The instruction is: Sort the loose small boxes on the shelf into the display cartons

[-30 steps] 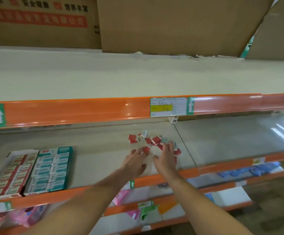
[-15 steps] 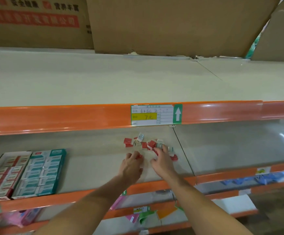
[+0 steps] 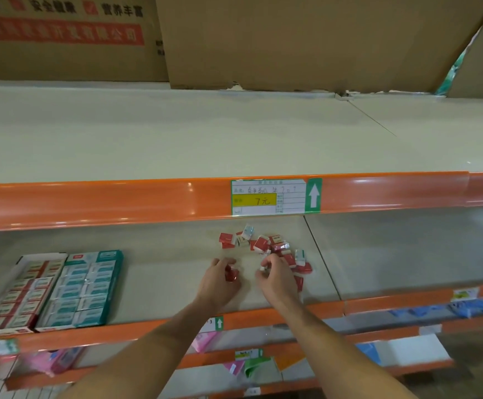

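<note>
Left hand: the left hand (image 3: pixel 218 279) lies on the shelf (image 3: pixel 159 272), fingers curled round a small red box (image 3: pixel 231 275) at its fingertips.
Right hand: the right hand (image 3: pixel 276 276) sits just beside it, at its 3 o'clock, pinching a small pale box (image 3: pixel 263 267) between thumb and fingers.
Loose pile: the loose boxes (image 3: pixel 266 244), mostly red with a few white-and-teal ones, are scattered from 12 to 2 o'clock of the hands, some touching the right hand's far side.
Axis of the pile: it runs slantwise, from far-left to near-right, ending near the seam between shelf panels.
Cartons: the red carton (image 3: pixel 22 292) and the teal carton (image 3: pixel 86 289) stand side by side, touching, at 9 o'clock of the hands and well apart from them; both look nearly full.
Nearer hand: the left hand is nearer the cartons, the right nearer the pile.
Likely move: carry the held boxes leftward, red to the red carton.
Room: bare shelf lies between hands and cartons; the orange rail (image 3: pixel 105 201) of the shelf above overhangs, so lifts should stay low.
Edge: the shelf's front lip runs close behind the wrists at 6 o'clock.
</note>
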The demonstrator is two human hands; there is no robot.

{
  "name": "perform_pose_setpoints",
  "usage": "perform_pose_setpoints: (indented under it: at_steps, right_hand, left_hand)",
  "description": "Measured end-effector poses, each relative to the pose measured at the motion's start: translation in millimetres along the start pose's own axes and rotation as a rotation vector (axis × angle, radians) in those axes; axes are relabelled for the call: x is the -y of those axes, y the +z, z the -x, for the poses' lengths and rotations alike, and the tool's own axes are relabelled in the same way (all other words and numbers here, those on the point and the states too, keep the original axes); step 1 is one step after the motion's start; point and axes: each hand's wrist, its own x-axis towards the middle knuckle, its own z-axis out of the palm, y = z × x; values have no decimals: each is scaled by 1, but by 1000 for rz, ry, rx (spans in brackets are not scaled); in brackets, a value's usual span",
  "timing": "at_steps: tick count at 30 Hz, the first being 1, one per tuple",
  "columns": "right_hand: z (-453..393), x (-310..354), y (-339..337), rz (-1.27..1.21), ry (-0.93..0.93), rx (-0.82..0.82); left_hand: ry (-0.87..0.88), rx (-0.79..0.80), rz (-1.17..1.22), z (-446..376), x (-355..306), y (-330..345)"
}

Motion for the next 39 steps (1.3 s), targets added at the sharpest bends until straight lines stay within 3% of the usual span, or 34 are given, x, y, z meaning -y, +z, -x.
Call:
perform_pose_setpoints:
  at_steps: [7, 12, 20, 33, 39]
  right_hand:
    - [10, -1, 15, -174, 67, 8]
    - [11, -3, 19, -80, -71, 43]
    - [12, -10, 22, -96, -72, 43]
    - [17, -11, 21, 19, -174, 20]
    - [19, -9, 19, -7, -137, 103]
  left_hand:
    - [-58, 48, 354, 5, 2, -16]
    - [-32, 38, 326, 14, 6, -18]
    - [-16, -118, 130, 20, 22, -25]
    - [20, -81, 12, 28, 26, -24]
    - [57, -91, -53, 30, 33, -23]
